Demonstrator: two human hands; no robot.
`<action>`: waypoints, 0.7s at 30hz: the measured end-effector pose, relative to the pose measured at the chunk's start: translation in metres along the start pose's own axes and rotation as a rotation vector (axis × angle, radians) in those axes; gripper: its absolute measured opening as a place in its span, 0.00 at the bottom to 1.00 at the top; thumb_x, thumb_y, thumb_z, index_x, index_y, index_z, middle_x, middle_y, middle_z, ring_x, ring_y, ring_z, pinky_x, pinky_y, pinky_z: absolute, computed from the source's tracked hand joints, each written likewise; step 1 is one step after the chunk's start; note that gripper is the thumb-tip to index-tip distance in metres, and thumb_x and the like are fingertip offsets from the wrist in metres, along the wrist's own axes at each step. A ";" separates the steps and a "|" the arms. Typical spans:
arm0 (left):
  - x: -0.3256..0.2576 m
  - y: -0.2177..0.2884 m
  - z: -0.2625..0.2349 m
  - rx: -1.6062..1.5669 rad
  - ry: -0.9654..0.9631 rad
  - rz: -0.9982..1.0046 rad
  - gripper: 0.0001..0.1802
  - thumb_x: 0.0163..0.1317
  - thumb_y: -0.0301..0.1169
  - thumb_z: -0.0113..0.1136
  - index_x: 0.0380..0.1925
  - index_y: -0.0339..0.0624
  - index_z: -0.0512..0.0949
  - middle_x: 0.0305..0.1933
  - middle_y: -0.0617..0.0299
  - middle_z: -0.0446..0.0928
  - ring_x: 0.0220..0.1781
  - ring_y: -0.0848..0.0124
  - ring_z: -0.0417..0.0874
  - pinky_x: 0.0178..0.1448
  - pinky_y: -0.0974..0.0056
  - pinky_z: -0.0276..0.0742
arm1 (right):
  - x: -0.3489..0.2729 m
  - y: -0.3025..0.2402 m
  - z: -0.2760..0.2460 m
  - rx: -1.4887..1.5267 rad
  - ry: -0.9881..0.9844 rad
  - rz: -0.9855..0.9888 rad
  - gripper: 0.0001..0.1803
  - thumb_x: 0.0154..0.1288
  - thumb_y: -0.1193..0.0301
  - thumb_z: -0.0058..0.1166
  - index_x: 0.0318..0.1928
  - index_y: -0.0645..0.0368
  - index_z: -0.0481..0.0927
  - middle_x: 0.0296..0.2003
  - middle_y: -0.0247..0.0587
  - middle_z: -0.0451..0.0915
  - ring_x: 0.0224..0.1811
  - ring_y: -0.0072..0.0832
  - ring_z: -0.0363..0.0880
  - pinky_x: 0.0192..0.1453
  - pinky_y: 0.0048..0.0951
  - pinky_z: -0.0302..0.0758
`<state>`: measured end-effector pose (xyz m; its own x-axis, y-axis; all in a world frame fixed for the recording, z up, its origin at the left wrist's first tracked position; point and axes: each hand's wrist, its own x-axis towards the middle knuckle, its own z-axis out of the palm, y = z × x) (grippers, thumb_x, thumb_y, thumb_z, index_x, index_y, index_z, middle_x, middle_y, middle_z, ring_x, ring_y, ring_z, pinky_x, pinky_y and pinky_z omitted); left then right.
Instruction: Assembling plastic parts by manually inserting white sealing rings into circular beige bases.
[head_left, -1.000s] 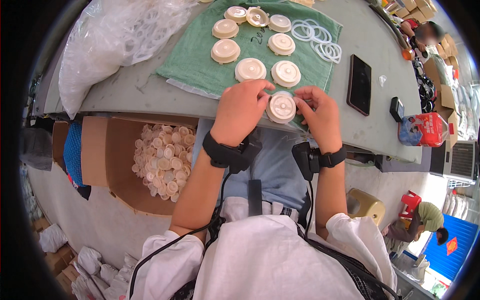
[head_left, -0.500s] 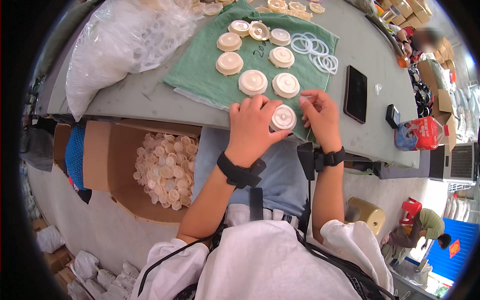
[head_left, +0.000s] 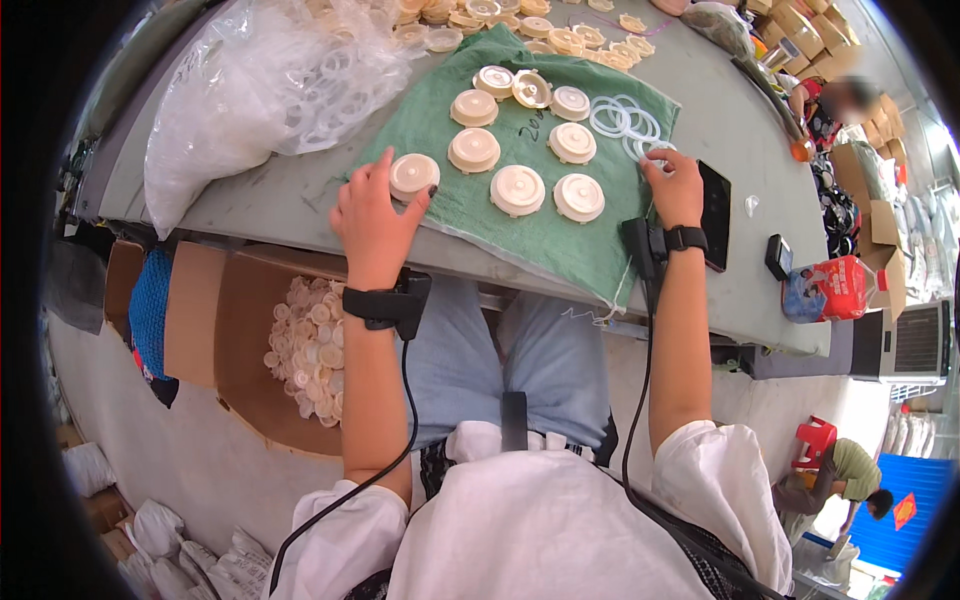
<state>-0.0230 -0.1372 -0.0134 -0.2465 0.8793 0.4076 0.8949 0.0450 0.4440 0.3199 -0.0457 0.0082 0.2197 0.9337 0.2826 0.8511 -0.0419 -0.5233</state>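
Round cream plastic lids (head_left: 517,190) lie in a rough ring on a green woven cloth (head_left: 590,245). At the cloth's left edge, my left hand (head_left: 378,220) has its thumb and fingers around the rim of one such lid (head_left: 414,176). My right hand (head_left: 674,188) is at the cloth's right side, thumb and fingertips pinched at a white ring (head_left: 655,148), partly hidden by the fingers. More thin, translucent white rings (head_left: 625,115) overlap just beyond it. One lid (head_left: 531,88) at the back shows its hollow inside.
A clear plastic bag of rings (head_left: 250,110) sits at the table's left. More cream parts (head_left: 570,40) are spread along the back. A phone (head_left: 716,215), small black device (head_left: 780,257) and red-and-blue container (head_left: 830,290) stand right. Below left, a cardboard box (head_left: 250,300) holds many cream caps.
My left hand has carried the lid from the cloth's front edge to its left side. My right hand has moved right and away from me to the rings.
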 end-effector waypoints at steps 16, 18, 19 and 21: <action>0.048 0.061 0.005 -0.054 -0.199 0.142 0.26 0.49 0.43 0.64 0.50 0.50 0.74 0.47 0.59 0.75 0.53 0.59 0.73 0.53 0.52 0.64 | -0.003 -0.003 -0.001 0.883 0.257 0.035 0.10 0.61 0.69 0.58 0.39 0.62 0.80 0.29 0.28 0.78 0.24 0.11 0.68 0.26 0.16 0.64; 0.054 0.059 0.012 -0.023 -0.241 0.171 0.26 0.48 0.42 0.65 0.48 0.49 0.74 0.45 0.59 0.75 0.51 0.59 0.74 0.52 0.49 0.64 | -0.005 -0.003 -0.005 0.904 0.198 0.056 0.10 0.62 0.68 0.57 0.40 0.61 0.79 0.30 0.29 0.79 0.26 0.12 0.70 0.27 0.16 0.66; 0.057 0.059 0.015 -0.002 -0.284 0.190 0.26 0.47 0.41 0.66 0.47 0.49 0.74 0.43 0.59 0.75 0.50 0.59 0.74 0.50 0.47 0.64 | -0.005 -0.003 -0.005 0.913 0.211 0.063 0.10 0.62 0.68 0.57 0.40 0.61 0.79 0.30 0.29 0.79 0.26 0.12 0.70 0.27 0.16 0.66; 0.064 0.057 0.017 -0.015 -0.327 0.208 0.26 0.47 0.41 0.66 0.47 0.48 0.74 0.45 0.59 0.74 0.50 0.59 0.75 0.50 0.50 0.66 | -0.004 -0.004 -0.003 1.005 0.132 0.085 0.10 0.63 0.68 0.56 0.41 0.62 0.79 0.30 0.30 0.79 0.26 0.13 0.71 0.27 0.16 0.67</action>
<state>0.0183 -0.0706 0.0246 0.0732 0.9739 0.2150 0.9071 -0.1546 0.3914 0.3172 -0.0502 0.0115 0.3630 0.8925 0.2678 0.0486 0.2688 -0.9620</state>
